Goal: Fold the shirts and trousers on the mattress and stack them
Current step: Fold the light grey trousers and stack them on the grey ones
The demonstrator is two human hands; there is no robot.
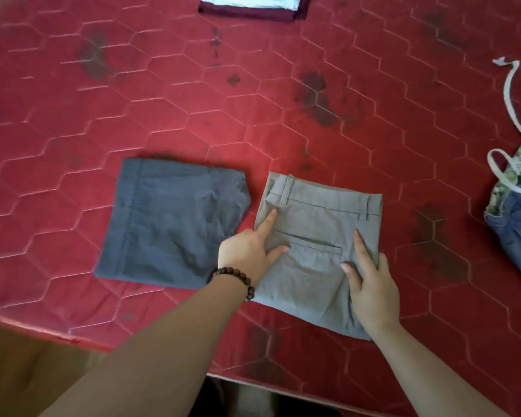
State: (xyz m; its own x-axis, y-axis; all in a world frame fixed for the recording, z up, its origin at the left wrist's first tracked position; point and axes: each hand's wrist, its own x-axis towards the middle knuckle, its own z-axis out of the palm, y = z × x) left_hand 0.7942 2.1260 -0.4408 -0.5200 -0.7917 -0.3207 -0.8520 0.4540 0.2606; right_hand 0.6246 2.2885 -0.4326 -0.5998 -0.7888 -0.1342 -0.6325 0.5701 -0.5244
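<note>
Folded light grey trousers [316, 224] lie near the front edge of the red quilted mattress [193, 100], back pocket up. My left hand [247, 251], with a bead bracelet on its wrist, rests on their left edge, forefinger and thumb stretched flat on the cloth. My right hand [370, 281] lies flat on their right side, fingers straight. Folded dark grey trousers [172, 224] lie just to the left, apart from both hands. A folded stack, white cloth on maroon [253, 7], sits at the far edge.
At the right edge lies an unfolded heap of blue denim and leaf-print cloth [518, 206] with a white drawstring [512, 94]. The mattress's front edge [283, 386] runs close below my arms. A brown floor [27, 371] shows at the lower left.
</note>
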